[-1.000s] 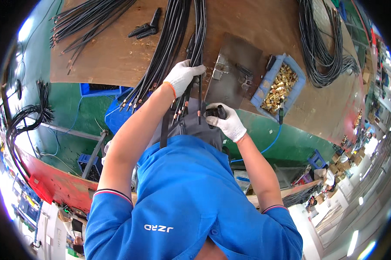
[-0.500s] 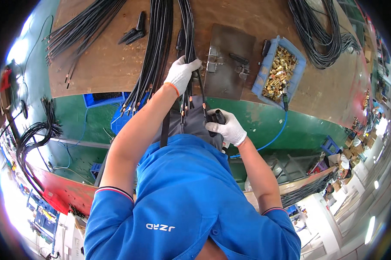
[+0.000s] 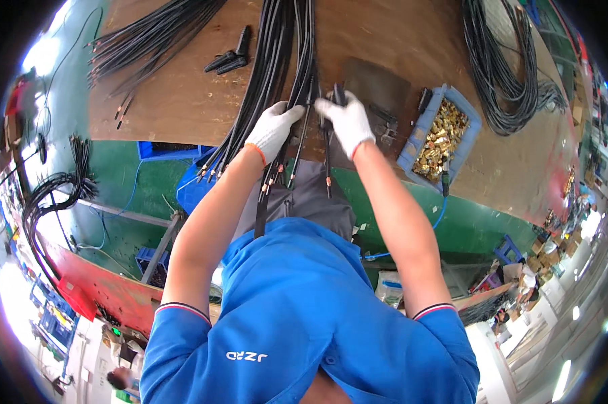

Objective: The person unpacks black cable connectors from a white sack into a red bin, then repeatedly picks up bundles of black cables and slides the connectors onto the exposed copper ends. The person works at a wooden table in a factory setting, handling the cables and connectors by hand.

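Observation:
A bundle of thin black cables [image 3: 267,67] with bare copper tips hangs over the bench's front edge. My left hand [image 3: 272,133], in a white glove, is closed around some of these cables. Just right of it, my gloved right hand [image 3: 350,124] is closed on black tapered sleeves [image 3: 340,94], one of which pokes up past the fingers. A single cable [image 3: 328,172] runs down beside that hand, its copper end dangling over my lap. Motion blurs the right fingertips. Farther back on the bench lie several loose black sleeves [image 3: 233,57].
A blue bin [image 3: 467,147] of brass fittings [image 3: 442,138] stands on the right, with a hose-fed tool at its front corner. Behind my right hand lies a dark metal plate [image 3: 378,84]. More cable bundles rest at far left [image 3: 156,40] and far right [image 3: 499,87].
My right hand has moved up and away from my lap, to beside my left hand. The left hand still grips cables, slightly lower in the picture. The view has shifted a little.

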`<state>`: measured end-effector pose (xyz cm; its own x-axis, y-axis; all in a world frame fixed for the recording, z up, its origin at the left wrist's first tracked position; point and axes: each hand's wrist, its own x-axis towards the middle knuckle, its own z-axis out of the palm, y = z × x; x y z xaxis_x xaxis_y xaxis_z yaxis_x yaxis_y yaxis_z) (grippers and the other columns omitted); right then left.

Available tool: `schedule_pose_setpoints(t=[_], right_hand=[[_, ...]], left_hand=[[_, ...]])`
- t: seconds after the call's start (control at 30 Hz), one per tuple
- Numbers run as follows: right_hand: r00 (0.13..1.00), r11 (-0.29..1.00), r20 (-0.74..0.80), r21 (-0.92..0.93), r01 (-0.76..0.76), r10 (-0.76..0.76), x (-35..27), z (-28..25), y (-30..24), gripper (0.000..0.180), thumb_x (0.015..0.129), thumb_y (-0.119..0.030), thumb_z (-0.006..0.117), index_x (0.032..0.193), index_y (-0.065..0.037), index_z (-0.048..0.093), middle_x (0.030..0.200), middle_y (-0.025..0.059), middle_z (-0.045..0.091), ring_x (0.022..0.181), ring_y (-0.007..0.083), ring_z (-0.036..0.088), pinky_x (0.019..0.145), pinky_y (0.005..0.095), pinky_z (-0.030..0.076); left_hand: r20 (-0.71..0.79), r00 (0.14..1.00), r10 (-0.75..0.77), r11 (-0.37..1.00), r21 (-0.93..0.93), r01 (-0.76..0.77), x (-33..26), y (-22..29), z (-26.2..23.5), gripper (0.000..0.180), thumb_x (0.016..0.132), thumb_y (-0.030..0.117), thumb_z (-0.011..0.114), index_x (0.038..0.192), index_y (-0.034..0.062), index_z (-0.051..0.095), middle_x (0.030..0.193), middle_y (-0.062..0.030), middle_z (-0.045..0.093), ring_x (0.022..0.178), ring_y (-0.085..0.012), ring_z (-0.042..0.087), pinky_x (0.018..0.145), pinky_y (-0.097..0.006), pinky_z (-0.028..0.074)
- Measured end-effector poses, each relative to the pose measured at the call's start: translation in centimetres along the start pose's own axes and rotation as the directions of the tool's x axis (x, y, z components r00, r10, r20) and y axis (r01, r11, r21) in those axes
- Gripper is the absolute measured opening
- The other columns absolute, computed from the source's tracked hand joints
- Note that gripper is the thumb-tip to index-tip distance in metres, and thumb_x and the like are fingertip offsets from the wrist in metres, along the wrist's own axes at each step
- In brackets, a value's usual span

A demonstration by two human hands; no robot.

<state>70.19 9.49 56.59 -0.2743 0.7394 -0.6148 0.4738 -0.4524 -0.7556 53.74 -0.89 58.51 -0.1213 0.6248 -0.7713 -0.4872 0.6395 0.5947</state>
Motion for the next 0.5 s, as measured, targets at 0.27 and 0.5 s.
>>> schedule_pose_setpoints(t=[0.27,0.5], right_hand=[[0.999,0.894,0.051,0.447,-0.038,0.017,4.4,-1.0,-3.0,0.023,0.089,-0.017,0.074,0.107,-0.003,0.070,0.095,0.0081,0.070,0.081,0.0178,0.068,0.073,0.0341,0.059],[0.986,0.995,0.162,0.076,-0.057,0.044,-6.2,-3.4,2.5,0.040,0.094,-0.030,0.080,0.122,-0.003,0.073,0.109,0.0030,0.073,0.100,0.0136,0.065,0.094,0.0315,0.051]], left_hand=[[0.046,0.999,-0.024,0.998,-0.058,0.027,-0.4,0.6,-2.0,0.024,0.097,0.019,0.071,0.114,0.0013,0.068,0.087,-0.0039,0.068,0.072,-0.0133,0.066,0.065,-0.028,0.055],[0.194,0.974,-0.114,0.974,-0.173,0.148,2.1,-1.0,-1.9,0.028,0.094,0.016,0.077,0.117,0.0004,0.071,0.093,-0.0042,0.071,0.074,-0.0131,0.068,0.068,-0.029,0.058]])
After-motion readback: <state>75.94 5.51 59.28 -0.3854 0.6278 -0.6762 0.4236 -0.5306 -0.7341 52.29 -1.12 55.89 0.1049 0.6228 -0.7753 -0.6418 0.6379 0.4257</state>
